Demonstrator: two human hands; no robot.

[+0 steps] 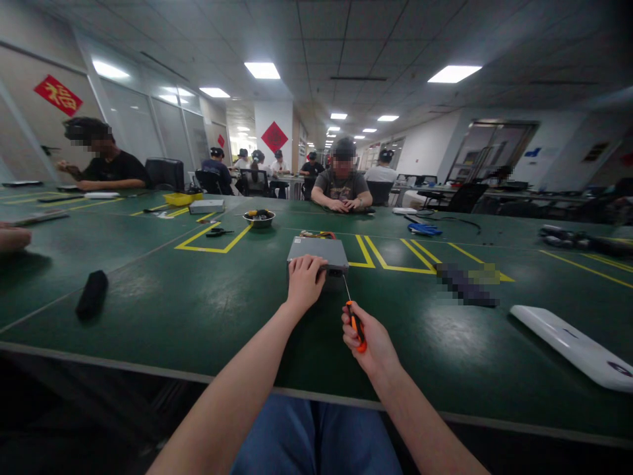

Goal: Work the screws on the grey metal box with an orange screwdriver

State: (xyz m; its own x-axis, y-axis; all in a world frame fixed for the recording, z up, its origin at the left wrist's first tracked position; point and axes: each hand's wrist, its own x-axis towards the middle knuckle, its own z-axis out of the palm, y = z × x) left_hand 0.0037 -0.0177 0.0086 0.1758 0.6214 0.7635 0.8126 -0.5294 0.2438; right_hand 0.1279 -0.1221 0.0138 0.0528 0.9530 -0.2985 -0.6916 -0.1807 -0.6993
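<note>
Grey metal box (pixel 317 254) lies flat on the green tabletop (pixel 148 316), steadied well by the left hand (pixel 305 282) spread open on top, while the right hand (pixel 368 344) grips narrowly around an orange-handled screwdriver (pixel 357 326), its tip just beside the box.

Metal box (pixel 317 254) on bench (pixel 148 330), 12 o'clock, left hand (pixel 305 284) on top. Screwdriver (pixel 357 328) in right hand (pixel 368 346), box's 5 o'clock. Also from box: steel bowl (pixel 258 219) at 11, pouch (pixel 91 295) at 9, plastic panel (pixel 573 346) at 4.
</note>
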